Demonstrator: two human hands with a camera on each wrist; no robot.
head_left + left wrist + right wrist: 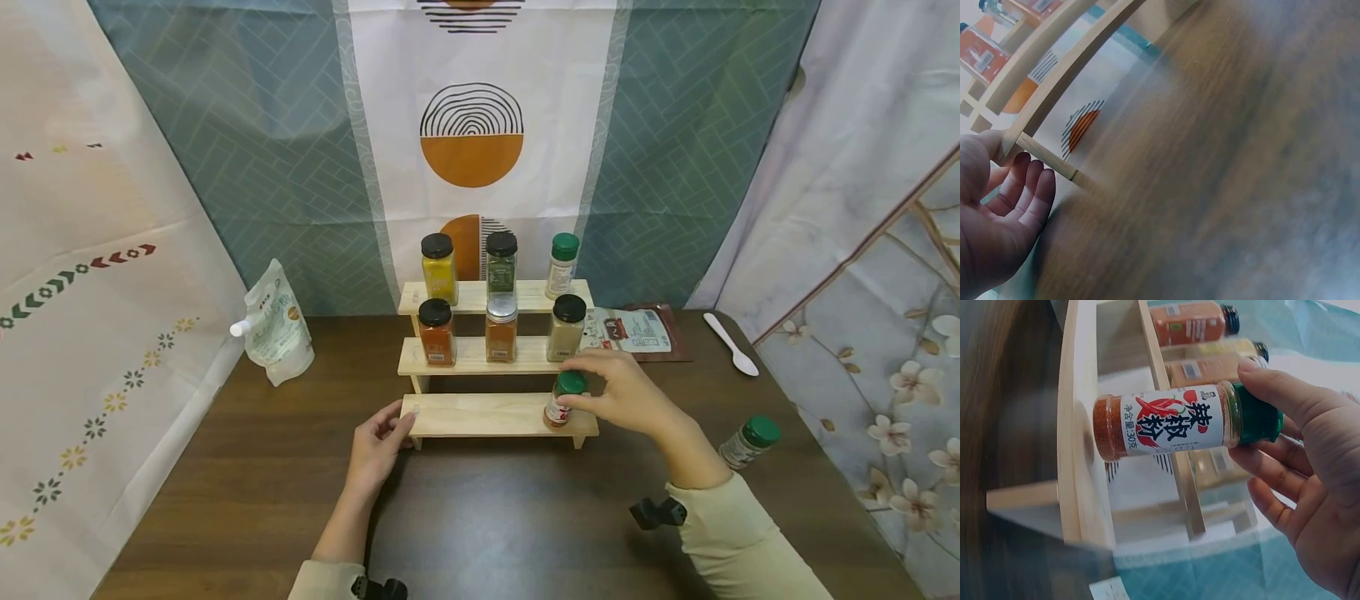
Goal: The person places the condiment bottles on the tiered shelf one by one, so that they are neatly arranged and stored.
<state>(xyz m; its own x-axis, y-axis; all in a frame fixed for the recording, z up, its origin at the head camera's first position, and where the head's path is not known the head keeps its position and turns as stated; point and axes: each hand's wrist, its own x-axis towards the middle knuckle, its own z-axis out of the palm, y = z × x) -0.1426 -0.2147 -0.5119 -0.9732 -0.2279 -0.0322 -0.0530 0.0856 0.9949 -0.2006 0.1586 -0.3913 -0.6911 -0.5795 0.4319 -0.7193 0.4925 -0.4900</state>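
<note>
A three-step wooden spice rack [480,414] stands on the table. My left hand [377,446] holds the left end of its lowest step, thumb over the edge. In the left wrist view, the fingers [1032,194] curl beside the rack's leg. At the right end of that step, my right hand [621,390] pinches the green cap of a chili powder jar [556,412]. The right wrist view shows the jar's white label [1172,422] with red peppers, its base at the step. Just behind stands a black-capped jar of beige powder [564,333].
Orange-red spice jars [437,337] share the middle step; yellow [441,271], green [501,268] and green-capped [561,271] ones line the top. A spouted pouch [279,329] is at left. Rightward are a brown packet [637,333], a white spoon [731,343] and another green-capped jar [746,443].
</note>
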